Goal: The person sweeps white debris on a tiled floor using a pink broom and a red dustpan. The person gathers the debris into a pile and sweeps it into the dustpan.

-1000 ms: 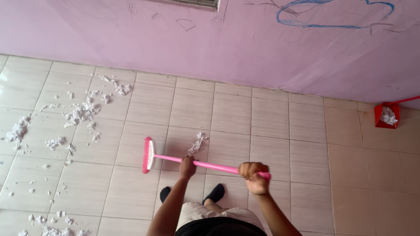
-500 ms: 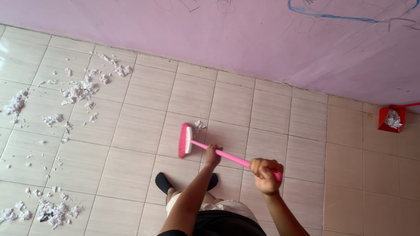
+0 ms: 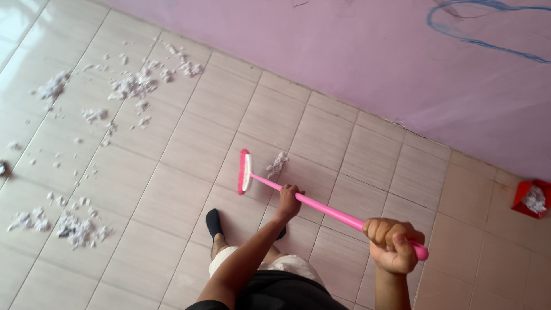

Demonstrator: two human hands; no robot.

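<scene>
My left hand point(image 3: 288, 198) grips the pink broom point(image 3: 321, 208) mid-handle, my right hand point(image 3: 393, 244) fisted around its end. Its head stands on the tiled floor point(image 3: 189, 143), just beside a paper scrap point(image 3: 277, 164). A red dustpan point(image 3: 531, 198) is cut off at the right edge.

Bright, even daylight, glare on upper-left floor tiles point(image 3: 17, 23), soft shadows, slight blur.
</scene>
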